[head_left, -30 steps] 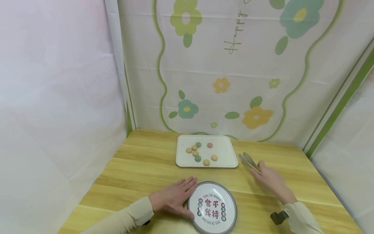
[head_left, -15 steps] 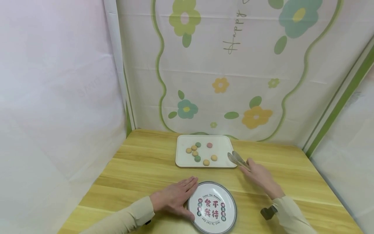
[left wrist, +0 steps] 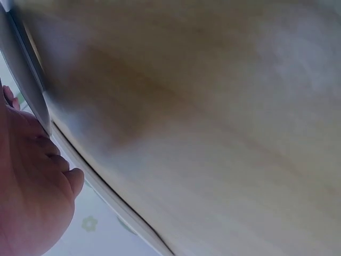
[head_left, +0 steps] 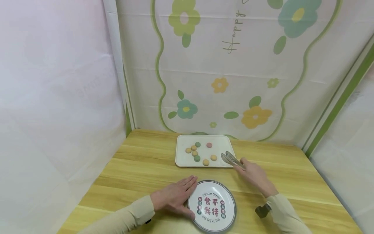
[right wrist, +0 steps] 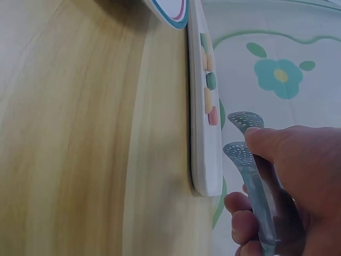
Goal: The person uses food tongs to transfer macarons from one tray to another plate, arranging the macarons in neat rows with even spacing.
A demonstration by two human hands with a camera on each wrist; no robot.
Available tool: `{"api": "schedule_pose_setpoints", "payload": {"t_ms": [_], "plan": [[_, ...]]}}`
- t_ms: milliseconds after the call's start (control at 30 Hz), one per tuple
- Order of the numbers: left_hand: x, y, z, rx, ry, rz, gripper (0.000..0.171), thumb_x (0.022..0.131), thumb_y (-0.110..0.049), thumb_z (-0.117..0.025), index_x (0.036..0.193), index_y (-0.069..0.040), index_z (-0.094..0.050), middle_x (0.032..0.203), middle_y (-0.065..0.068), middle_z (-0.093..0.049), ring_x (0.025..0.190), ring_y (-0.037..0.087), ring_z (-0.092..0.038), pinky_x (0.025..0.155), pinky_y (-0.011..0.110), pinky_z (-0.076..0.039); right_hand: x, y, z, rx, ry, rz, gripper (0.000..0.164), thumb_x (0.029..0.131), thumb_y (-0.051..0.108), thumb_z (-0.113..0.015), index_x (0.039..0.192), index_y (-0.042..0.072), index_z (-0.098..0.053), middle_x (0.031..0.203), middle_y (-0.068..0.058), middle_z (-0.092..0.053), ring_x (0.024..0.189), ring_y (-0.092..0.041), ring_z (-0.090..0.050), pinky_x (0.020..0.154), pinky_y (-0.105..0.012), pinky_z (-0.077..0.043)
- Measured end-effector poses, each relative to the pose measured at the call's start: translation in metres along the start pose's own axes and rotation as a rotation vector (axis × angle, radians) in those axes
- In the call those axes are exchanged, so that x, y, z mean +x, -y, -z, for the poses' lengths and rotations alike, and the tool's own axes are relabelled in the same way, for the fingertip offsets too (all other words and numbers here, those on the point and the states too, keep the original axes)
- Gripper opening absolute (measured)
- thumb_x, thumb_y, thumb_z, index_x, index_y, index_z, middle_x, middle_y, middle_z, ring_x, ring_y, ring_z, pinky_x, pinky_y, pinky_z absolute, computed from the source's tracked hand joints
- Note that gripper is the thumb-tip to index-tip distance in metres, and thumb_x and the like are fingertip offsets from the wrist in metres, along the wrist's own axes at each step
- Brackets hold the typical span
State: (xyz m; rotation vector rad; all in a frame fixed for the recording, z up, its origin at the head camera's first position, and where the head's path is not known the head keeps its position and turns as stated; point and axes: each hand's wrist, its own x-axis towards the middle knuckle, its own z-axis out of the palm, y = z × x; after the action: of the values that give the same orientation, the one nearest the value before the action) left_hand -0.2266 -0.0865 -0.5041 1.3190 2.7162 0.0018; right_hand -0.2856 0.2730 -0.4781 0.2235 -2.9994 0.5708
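Observation:
My right hand (head_left: 255,177) grips metal tongs (head_left: 230,159) with perforated tips, which stand apart over the right end of a white tray (head_left: 228,143). Several small round macarons lie on that tray, among them a pink macaron (head_left: 209,145), a green macaron (head_left: 197,158) and a yellow macaron (head_left: 214,157). In the right wrist view the thumb and curled fingers squeeze the tongs (right wrist: 261,197) from both sides. My left hand (head_left: 175,196) rests against the left rim of a round white plate (head_left: 211,221) with printed characters, its fingers straight.
The wooden table (head_left: 140,162) carries the tray at the back and the plate near the front. A white curtain (head_left: 204,71) printed with flowers hangs behind the table. More white fabric (head_left: 58,97) closes the left side.
My right hand has carried the tongs leftward, from beside the tray to over its right end. The left hand stays at the plate's rim, and the macarons lie as before.

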Motion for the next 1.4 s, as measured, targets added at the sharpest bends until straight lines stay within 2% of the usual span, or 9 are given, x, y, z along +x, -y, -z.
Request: {"api": "schedule_pose_setpoints", "payload": {"t_ms": [233,567,700,967,1400], "plan": [[0.0,0.0,-0.001,0.02,-0.007,0.001,0.121,0.077,-0.092,-0.03,0.158,-0.005,-0.01,0.166,0.013,-0.005,0.154,0.025,-0.007,0.126,0.037,-0.018,0.003,0.007,-0.005,0.003,-0.009,0.019,0.038,0.094,0.047,-0.061,0.101,0.01,-0.056,0.063,-0.001,-0.051,0.05,-0.016,-0.043,0.041,-0.029,-0.034],[0.0,0.001,-0.001,0.023,-0.01,0.008,0.12,0.077,-0.093,-0.026,0.158,-0.005,-0.011,0.166,0.014,-0.007,0.154,0.025,-0.008,0.126,0.037,-0.017,0.013,0.016,-0.016,0.002,-0.004,0.006,0.036,0.094,0.047,-0.06,0.099,0.011,-0.055,0.065,-0.002,-0.053,0.05,-0.016,-0.043,0.041,-0.029,-0.033],[0.002,0.0,-0.002,0.016,-0.016,0.017,0.12,0.077,-0.092,-0.029,0.158,-0.005,-0.011,0.166,0.014,-0.007,0.154,0.025,-0.008,0.126,0.037,-0.017,0.014,0.02,-0.02,0.01,0.002,-0.005,0.037,0.094,0.048,-0.06,0.097,0.011,-0.055,0.063,-0.002,-0.052,0.05,-0.016,-0.043,0.042,-0.029,-0.034],[0.003,-0.001,-0.001,0.025,-0.008,0.023,0.12,0.077,-0.092,-0.03,0.158,-0.004,-0.012,0.166,0.014,-0.008,0.154,0.025,-0.008,0.126,0.037,-0.016,0.017,0.029,-0.024,0.043,-0.003,-0.01,0.035,0.095,0.046,-0.06,0.087,0.014,-0.05,0.063,-0.002,-0.049,0.051,-0.016,-0.042,0.042,-0.029,-0.034],[0.003,0.001,0.001,0.034,-0.009,0.011,0.12,0.077,-0.092,-0.029,0.157,-0.003,-0.013,0.166,0.016,-0.008,0.154,0.027,-0.01,0.126,0.038,-0.017,0.026,0.039,-0.033,0.004,-0.018,0.024,0.034,0.096,0.044,-0.059,0.088,0.013,-0.049,0.062,-0.002,-0.047,0.052,-0.017,-0.044,0.042,-0.029,-0.032]]}}
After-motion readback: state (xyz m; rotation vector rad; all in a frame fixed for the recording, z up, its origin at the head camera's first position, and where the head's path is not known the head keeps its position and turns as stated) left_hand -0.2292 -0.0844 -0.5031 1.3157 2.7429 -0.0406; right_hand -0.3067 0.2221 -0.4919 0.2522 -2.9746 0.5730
